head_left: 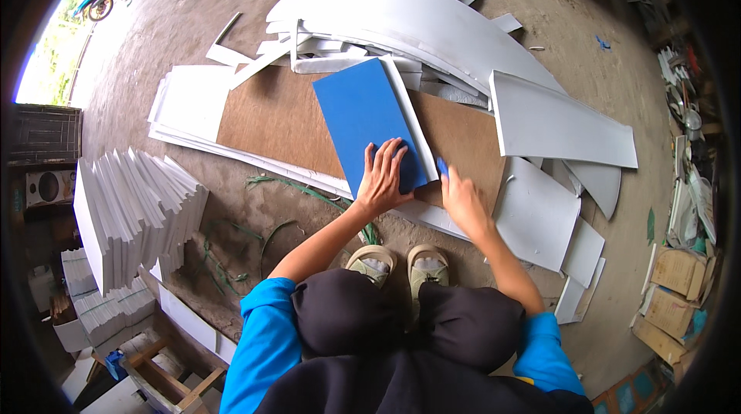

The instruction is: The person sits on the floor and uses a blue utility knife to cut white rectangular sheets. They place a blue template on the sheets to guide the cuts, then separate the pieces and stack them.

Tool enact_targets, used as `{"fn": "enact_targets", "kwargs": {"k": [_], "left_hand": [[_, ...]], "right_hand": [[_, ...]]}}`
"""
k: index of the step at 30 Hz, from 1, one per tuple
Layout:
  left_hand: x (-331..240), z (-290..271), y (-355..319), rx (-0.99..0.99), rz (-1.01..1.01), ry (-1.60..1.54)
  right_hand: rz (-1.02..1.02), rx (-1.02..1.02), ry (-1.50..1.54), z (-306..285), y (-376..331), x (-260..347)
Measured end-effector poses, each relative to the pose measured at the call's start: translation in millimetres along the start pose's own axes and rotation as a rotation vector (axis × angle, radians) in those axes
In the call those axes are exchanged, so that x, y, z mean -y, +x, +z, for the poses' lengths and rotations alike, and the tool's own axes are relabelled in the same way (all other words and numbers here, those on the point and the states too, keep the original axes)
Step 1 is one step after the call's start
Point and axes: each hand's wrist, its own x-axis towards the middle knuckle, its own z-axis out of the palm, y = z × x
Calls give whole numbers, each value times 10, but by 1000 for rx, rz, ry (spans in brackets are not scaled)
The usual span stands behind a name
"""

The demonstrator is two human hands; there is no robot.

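Note:
A blue rectangular board lies at a slant over a white foam sheet, whose strip shows along the board's right side. Both rest on a brown wooden board. My left hand presses flat on the near end of the blue board, fingers spread. Just right of the white strip, my right hand is closed around what looks like a blue utility knife. Its blade is too small to make out. More white sheets lie under the brown board's left end.
Large white sheets and offcuts spread beyond and to the right. At the left stands a stack of cut white panels. Green straps lie on the floor near my sandals. Cardboard boxes line the right side.

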Motion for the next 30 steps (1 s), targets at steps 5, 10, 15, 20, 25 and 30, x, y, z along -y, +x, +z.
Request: {"fn": "enact_targets", "kwargs": {"k": [5,10,15,20,25,30], "left_hand": [[-34,-45,48,68,-62,-74],[-62,-105,62,131,-110,21],[-7,-94,37,167,-110,37],[-4,-80,34,144,-107,42],[-22,-52,36,123,-95,73],[-12,-25,15,99,-105,80]], "right_hand": [[-131,-129,93,5,1265,288],[-159,-187,82,154,2018,522],[-104,-62,58,209,2208,693],[-94,-16,59,158,2300,722],[46,232,25,-88,2272,872],[-20,213,25,9,1463,597]]}}
